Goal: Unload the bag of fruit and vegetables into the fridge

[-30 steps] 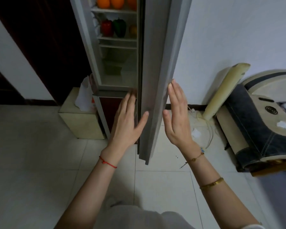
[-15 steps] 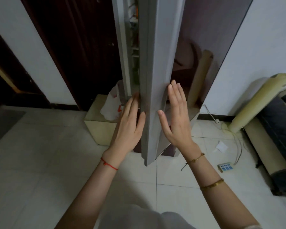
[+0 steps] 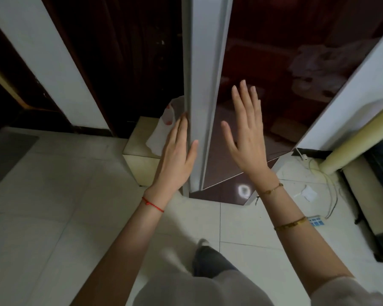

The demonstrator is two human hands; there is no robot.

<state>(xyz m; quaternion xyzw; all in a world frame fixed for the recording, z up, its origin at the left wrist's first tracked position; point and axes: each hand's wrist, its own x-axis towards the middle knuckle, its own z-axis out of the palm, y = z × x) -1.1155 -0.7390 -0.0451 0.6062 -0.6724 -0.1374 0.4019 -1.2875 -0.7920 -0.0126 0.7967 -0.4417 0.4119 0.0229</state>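
Both hands are spread flat and grasp nothing: the left hand (image 3: 175,151) lies against the grey edge of the fridge door (image 3: 205,85), the right hand (image 3: 244,138) on its dark glossy front. Beyond, a white bag (image 3: 164,129) rests on a low cabinet (image 3: 139,155) beside the fridge.

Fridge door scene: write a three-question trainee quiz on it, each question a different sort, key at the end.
1. True or false: the left hand lies flat along the grey edge of the fridge door.
2. Which wrist wears the red string bracelet? A) left B) right C) neither
3. Fill in: the right hand is open, fingers spread, in front of the door's dark glossy ____.

Key
1. True; its fingers point up along the edge and its thumb rests on the grey face.
2. A; the right arm carries gold bracelets.
3. Front; whether the palm touches it cannot be told.
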